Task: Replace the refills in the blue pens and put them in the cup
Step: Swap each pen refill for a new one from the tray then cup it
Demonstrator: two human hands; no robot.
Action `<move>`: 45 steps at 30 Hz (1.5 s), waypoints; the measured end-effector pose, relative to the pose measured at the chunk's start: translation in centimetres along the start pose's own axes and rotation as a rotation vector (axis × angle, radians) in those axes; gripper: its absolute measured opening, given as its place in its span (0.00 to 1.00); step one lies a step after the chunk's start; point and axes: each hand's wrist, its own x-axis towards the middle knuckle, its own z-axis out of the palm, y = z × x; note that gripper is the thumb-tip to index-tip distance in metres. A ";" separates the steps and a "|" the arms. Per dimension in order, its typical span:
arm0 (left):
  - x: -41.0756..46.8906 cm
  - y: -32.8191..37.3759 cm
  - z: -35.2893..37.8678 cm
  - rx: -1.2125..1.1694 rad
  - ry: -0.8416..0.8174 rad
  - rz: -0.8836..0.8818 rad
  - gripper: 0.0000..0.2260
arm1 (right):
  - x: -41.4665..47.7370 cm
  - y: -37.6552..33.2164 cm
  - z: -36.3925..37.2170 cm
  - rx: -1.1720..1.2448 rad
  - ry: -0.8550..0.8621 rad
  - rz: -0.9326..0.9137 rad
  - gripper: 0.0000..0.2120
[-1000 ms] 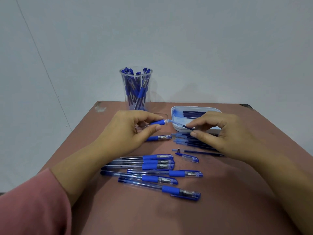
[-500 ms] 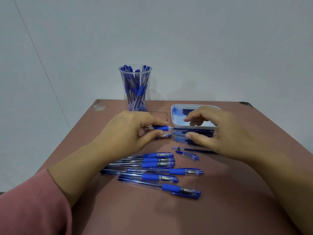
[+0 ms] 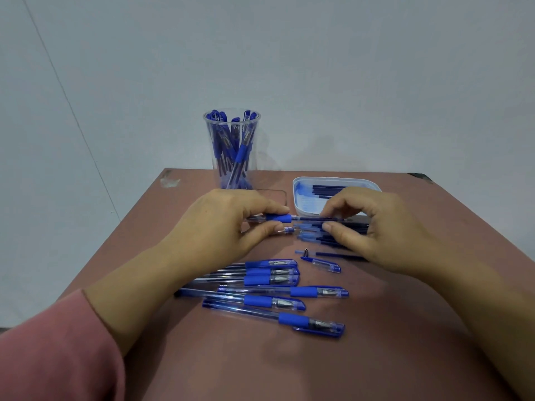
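Six capped pens (image 3: 260, 301) lie mid-way up the table (image 3: 405, 328), nearest its front edge. Beyond them the left hand (image 3: 220, 224) pinches an open barrel (image 3: 278, 218) by its blue grip, and the right hand (image 3: 376, 227) pinches a refill (image 3: 318, 219) at its mouth. Best hold both level and in line, pushing straight. The cup (image 3: 209, 140) stands at the far edge, left of the tray (image 3: 296, 198).

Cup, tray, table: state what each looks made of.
Cup: probably clear glossy plastic; the pens show through its wall. Tray: seemingly pale plastic, with a smooth, rounded, moulded rim. Table: reddish-brown matte surface, perhaps laminate or painted board; a worn pale patch marks its far left corner.
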 end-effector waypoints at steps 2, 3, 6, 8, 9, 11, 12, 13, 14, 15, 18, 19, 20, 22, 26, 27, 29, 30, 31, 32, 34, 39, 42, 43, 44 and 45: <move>-0.1 0.1 0.1 -0.008 -0.002 0.014 0.16 | 0.2 -0.4 0.5 0.017 -0.031 -0.011 0.12; -0.1 0.1 0.1 -0.010 -0.004 0.023 0.16 | 0.2 -0.6 0.7 0.032 -0.046 -0.018 0.12; 0.0 0.2 0.0 -0.019 -0.003 0.026 0.18 | 0.2 -0.9 0.6 0.070 -0.041 -0.005 0.14; 0.0 0.2 -0.1 -0.023 0.005 0.022 0.19 | 0.1 -0.6 0.3 0.076 0.007 0.025 0.14; 0.0 0.2 -0.1 -0.024 0.006 0.021 0.19 | 0.1 -0.4 0.3 0.073 0.026 0.033 0.13; 0.0 0.1 0.1 -0.022 0.001 0.026 0.18 | 0.1 -0.3 0.5 0.064 0.033 0.035 0.11; -0.1 0.1 0.1 -0.022 -0.001 0.031 0.16 | 0.2 -0.3 0.8 0.065 0.023 0.029 0.10; -0.1 0.1 0.2 -0.022 -0.003 0.034 0.16 | 0.2 -0.4 1.1 0.067 0.008 0.018 0.09; -0.2 0.1 0.3 -0.023 -0.007 0.034 0.15 | 0.3 -0.5 1.3 0.072 -0.009 0.003 0.08; -0.2 0.1 0.3 -0.024 -0.015 0.029 0.15 | 0.3 -0.6 1.4 0.077 -0.022 -0.009 0.08; -0.1 -0.2 0.1 -0.030 -0.014 -0.023 0.15 | 0.3 0.1 1.1 0.066 -0.046 0.009 0.13; -0.1 -0.4 0.0 -0.027 -0.010 -0.045 0.13 | 0.3 0.4 1.0 0.041 -0.068 0.026 0.15; 0.0 -0.6 0.0 -0.019 -0.007 -0.058 0.12 | 0.3 0.8 0.9 -0.005 -0.106 0.031 0.15; 0.0 -0.9 -0.1 0.006 -0.006 -0.064 0.12 | 0.5 1.3 1.1 -0.110 -0.214 0.018 0.14; 0.0 -0.9 -0.1 0.009 -0.010 -0.073 0.11 | 1.1 0.9 1.6 -0.138 -0.341 0.003 0.12; 0.0 -0.9 -0.1 0.008 -0.014 -0.077 0.11 | 1.2 0.7 1.7 -0.145 -0.356 -0.001 0.12; -0.1 -1.0 0.0 0.005 -0.021 -0.081 0.11 | 1.3 0.5 1.6 -0.153 -0.387 -0.008 0.11; -0.1 -1.1 0.0 0.003 -0.020 -0.081 0.11 | 1.4 0.4 1.6 -0.155 -0.398 -0.011 0.11; -0.1 -1.1 0.0 0.000 -0.020 -0.081 0.11 | 1.4 0.3 1.7 -0.158 -0.408 -0.013 0.10; 0.0 -1.1 0.0 -0.002 -0.019 -0.080 0.11 | 1.4 0.3 1.7 -0.159 -0.417 -0.010 0.09; 0.0 -1.1 0.0 -0.005 -0.022 -0.081 0.11 | 1.5 0.1 1.7 -0.155 -0.416 0.001 0.07; -0.1 -1.1 -0.1 -0.010 -0.028 -0.091 0.12 | 1.0 -0.1 1.2 0.024 -0.115 0.084 0.14; -0.1 -1.1 -0.1 -0.023 -0.023 -0.105 0.12 | 0.7 -0.6 1.1 0.086 0.023 0.063 0.18; -0.1 -1.1 -0.1 -0.026 -0.022 -0.104 0.12 | 0.7 -0.8 1.2 0.092 0.045 0.055 0.18; -0.1 -1.0 -0.1 -0.029 -0.022 -0.100 0.12 | 0.7 -1.0 1.2 0.097 0.060 0.049 0.18; -0.1 -0.9 -0.1 -0.032 -0.023 -0.096 0.12 | 0.8 -1.1 1.3 0.102 0.069 0.045 0.18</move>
